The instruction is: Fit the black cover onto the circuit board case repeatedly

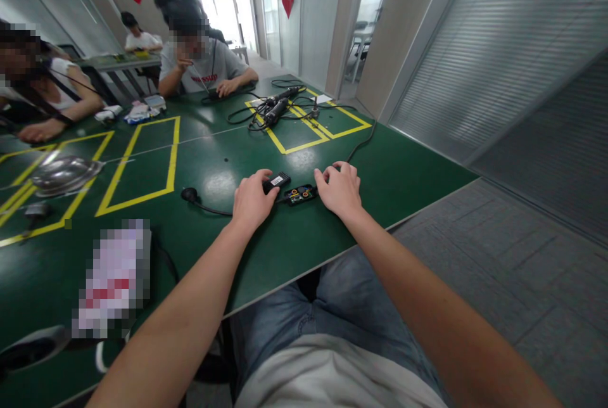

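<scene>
On the green table, an opened black casing point(301, 193) shows coloured parts inside and lies between my hands. My left hand point(255, 197) has its fingers closed on a black cover point(278, 181) with a white label, just left of and behind the casing. My right hand point(340, 187) rests at the casing's right end, fingers curled down over the cable there; its fingertips are partly hidden. One cable runs from under my left hand to a black plug point(189, 195). Another cable point(365, 142) leads away behind my right hand.
Black corded tools point(276, 107) lie tangled on the green table point(427, 173) at the back, by yellow tape rectangles. A shiny metal piece point(66, 173) lies at left, near a blurred pale item point(114, 275). A person point(204, 66) sits across; another sits at left.
</scene>
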A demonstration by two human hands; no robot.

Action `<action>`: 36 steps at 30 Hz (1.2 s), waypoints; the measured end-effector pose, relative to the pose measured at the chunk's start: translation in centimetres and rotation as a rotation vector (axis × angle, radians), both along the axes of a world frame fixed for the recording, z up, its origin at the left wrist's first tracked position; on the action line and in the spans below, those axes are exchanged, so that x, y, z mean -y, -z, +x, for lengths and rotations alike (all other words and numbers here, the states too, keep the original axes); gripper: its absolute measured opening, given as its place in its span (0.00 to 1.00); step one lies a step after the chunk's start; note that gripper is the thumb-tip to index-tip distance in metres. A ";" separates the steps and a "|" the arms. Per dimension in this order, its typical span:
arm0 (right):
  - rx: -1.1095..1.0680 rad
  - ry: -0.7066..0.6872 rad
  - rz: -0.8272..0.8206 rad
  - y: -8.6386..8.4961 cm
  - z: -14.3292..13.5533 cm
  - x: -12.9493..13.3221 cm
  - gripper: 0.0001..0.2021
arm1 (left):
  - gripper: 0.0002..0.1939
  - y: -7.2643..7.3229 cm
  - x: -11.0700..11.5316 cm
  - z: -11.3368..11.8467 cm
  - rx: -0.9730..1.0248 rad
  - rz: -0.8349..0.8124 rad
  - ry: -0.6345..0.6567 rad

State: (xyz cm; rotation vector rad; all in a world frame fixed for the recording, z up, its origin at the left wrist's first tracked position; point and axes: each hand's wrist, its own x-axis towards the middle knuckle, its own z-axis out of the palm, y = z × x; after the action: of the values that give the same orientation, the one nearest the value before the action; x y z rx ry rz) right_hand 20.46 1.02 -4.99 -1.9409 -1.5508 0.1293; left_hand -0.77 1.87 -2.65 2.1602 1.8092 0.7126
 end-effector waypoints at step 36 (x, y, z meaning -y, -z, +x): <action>0.003 -0.055 -0.019 0.2 -0.2 -0.2 0.21 | 0.18 0.1 1.3 0.8 0.000 0.054 0.444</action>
State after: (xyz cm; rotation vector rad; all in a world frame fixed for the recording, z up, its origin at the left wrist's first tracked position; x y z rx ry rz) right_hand 20.26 1.18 -5.19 -1.9147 -1.6113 0.1653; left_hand 0.01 0.60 -2.71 2.4696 1.2474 0.6563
